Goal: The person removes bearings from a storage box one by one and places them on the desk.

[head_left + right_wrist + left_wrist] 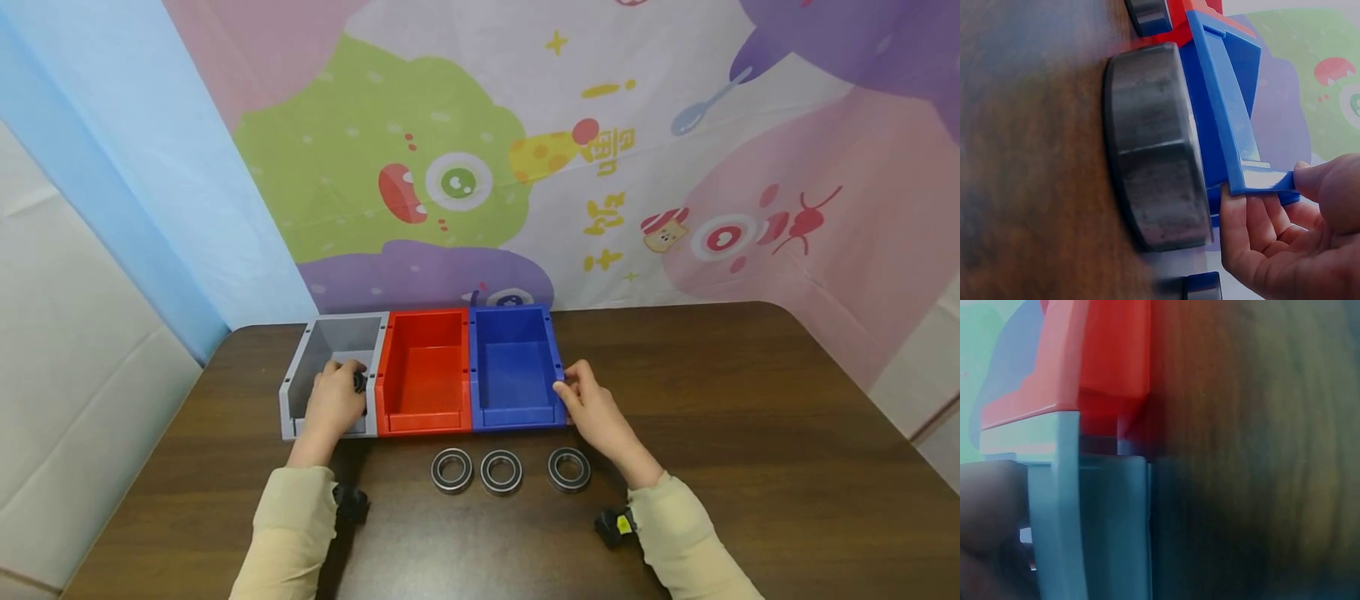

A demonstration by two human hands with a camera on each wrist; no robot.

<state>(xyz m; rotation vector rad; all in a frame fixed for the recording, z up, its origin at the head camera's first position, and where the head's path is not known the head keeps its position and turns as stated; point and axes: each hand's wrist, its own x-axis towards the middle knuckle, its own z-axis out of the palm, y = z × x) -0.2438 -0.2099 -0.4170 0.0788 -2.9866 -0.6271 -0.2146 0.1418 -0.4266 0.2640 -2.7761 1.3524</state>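
Left hand (pixel 333 406) curled over grey bin (pixel 300 375), gripping its front right wall. Right hand (pixel 596 412) pinching right wall of blue bin (pixel 513 367). Three bearings (pixel 501 471) on table (pixel 750 433) just before bins.

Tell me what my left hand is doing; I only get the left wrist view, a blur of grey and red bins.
Observer: The left hand reaches into the grey bin; something dark shows at its fingers.
Operator: Any other bins?
Observer: A blue bin stands against the red bin, on its right side.
Operator: And the right hand?
Observer: The right hand pinches the blue bin's right wall. Three rings lie in a row before the bins.
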